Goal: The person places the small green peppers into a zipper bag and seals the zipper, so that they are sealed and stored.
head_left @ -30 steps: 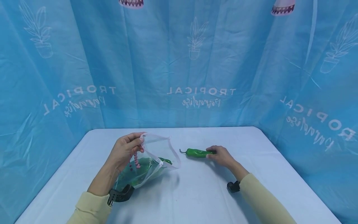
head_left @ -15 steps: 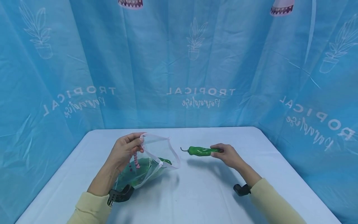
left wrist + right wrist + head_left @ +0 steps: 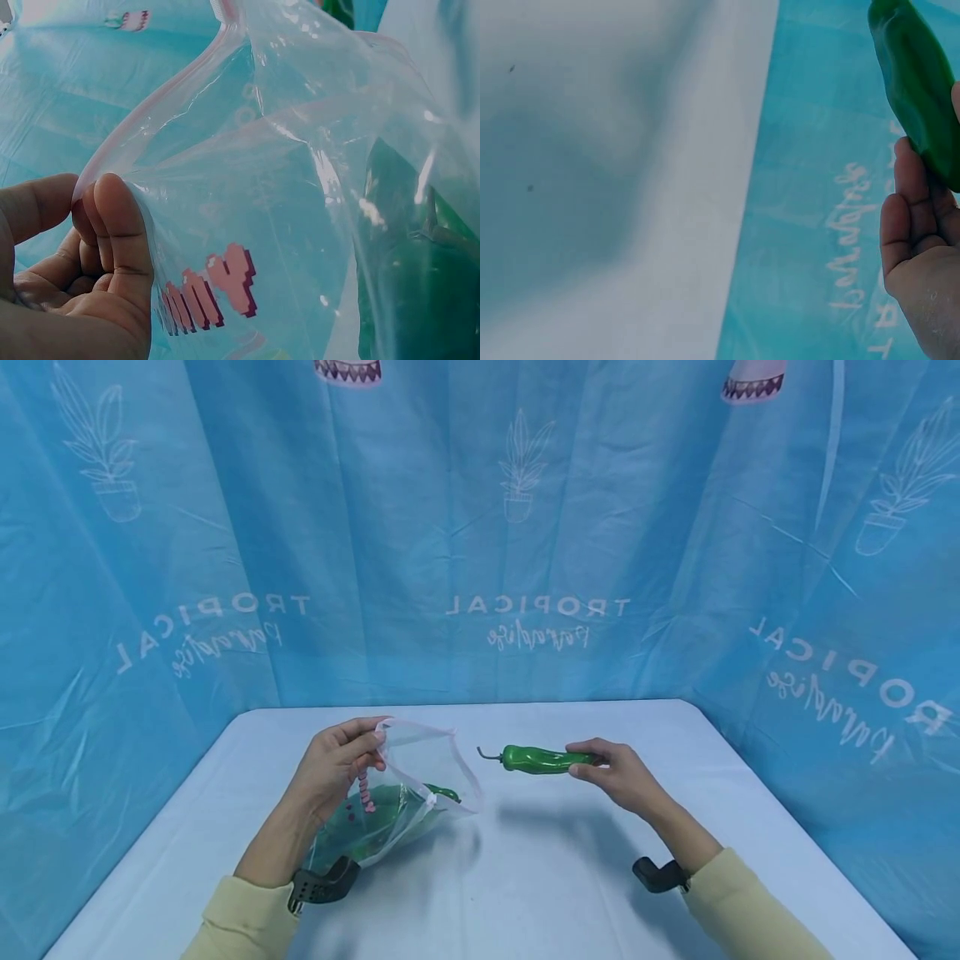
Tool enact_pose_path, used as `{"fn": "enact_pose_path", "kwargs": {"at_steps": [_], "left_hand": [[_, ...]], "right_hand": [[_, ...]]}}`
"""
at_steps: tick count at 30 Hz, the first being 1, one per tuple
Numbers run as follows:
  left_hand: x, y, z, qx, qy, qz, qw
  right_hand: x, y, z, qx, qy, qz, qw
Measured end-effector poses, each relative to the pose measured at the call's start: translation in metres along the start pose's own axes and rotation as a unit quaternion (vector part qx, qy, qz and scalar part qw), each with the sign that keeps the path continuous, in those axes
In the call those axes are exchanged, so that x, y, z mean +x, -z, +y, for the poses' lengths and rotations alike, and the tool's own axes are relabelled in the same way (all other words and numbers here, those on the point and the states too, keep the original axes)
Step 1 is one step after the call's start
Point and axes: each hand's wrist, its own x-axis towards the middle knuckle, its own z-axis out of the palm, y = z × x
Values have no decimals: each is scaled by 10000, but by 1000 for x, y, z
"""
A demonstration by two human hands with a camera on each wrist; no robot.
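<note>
My left hand (image 3: 341, 766) pinches the pink-edged rim of a clear zip bag (image 3: 423, 752), whose mouth gapes toward the right. Green peppers (image 3: 420, 262) lie inside the bag, seen through its film; pink lettering (image 3: 232, 281) is printed on it. Held above the table in my right hand (image 3: 618, 774) is a long green pepper (image 3: 536, 760), pinched at its tip end between thumb and fingers. Its stem points left, a short way from the bag's mouth. In the right wrist view the pepper (image 3: 915, 82) runs out of the top edge, so its stem is out of sight.
A white table (image 3: 525, 893) lies under both hands. Blue curtains (image 3: 480, 543) with white print stand behind it and along both sides. Each wrist wears a black camera strap, such as the left band (image 3: 326, 881).
My right hand has lifted the green pepper off the table, first shifting right and then up, with its shadow now apart from it. The left hand and bag have stayed put.
</note>
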Motion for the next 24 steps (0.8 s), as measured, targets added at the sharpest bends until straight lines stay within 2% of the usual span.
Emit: {"fn": "enact_pose_path", "kwargs": {"at_steps": [11, 17, 24], "left_hand": [[0, 1, -1, 34, -38, -7, 10000], [0, 1, -2, 20, -63, -15, 10000], [0, 1, -1, 83, -107, -39, 9999]], "right_hand": [[-9, 0, -26, 261, 635, -32, 9976], [-9, -9, -41, 315, 783, -166, 9963], [-4, -26, -59, 270, 744, -219, 9966]]}}
